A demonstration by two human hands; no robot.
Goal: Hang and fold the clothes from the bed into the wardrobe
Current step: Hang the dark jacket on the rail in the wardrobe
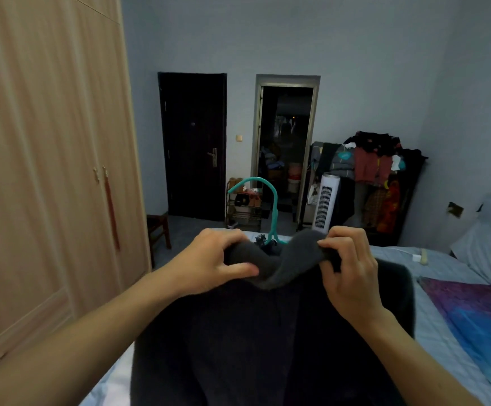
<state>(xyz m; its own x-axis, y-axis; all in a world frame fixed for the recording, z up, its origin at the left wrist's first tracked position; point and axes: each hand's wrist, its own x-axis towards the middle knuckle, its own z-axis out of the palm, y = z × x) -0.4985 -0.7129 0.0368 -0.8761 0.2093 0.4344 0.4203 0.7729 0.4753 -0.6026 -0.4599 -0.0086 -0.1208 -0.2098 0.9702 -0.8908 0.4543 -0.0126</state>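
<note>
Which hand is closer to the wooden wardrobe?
Left. The left hand grips the dark garment at its collar, on the side toward the wardrobe; the right hand pinches it farther over, above the bed.

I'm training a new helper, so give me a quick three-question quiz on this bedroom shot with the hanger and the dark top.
1. True or false: the wardrobe doors stand open.
2. Multiple choice: what colour is the hanger whose hook rises above the dark garment? A red, B teal, C white.
3. Fill in: the left hand and right hand both grip the garment at its ____.
Key: 1 false, the doors are shut; 2 B; 3 collar.
</note>
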